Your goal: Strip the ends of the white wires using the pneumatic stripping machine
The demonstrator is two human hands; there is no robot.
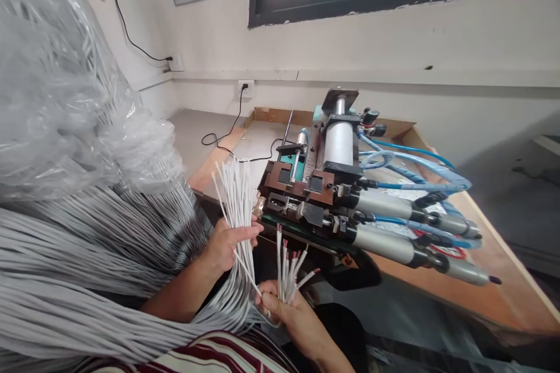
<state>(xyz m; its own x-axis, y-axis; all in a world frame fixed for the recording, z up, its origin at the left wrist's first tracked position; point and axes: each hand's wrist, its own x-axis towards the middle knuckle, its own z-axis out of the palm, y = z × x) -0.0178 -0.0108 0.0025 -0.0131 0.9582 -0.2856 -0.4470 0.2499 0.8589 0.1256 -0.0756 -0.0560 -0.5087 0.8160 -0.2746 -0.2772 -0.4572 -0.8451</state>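
Observation:
My left hand [231, 241] is closed round a thick bundle of white cables [236, 192], whose ends fan upward above the thumb. Lower and to the right, my right hand [282, 303] grips a smaller bunch of cables [286, 276] with reddish inner wires showing at several tips. Between its thumb and finger it also pinches one cable [248, 268] that slants down from the left bundle. Just beyond both hands stands a pneumatic machine [301, 186] with metal jaws and cylinders; neither hand touches it.
Long grey cables [87, 250] hang in a mass at the left, partly under clear plastic wrap [87, 110]. Blue air hoses [420, 177] loop at the machine's right. The wooden-edged bench [503, 297] carries the machine, and a black cord [240, 110] runs to a wall socket.

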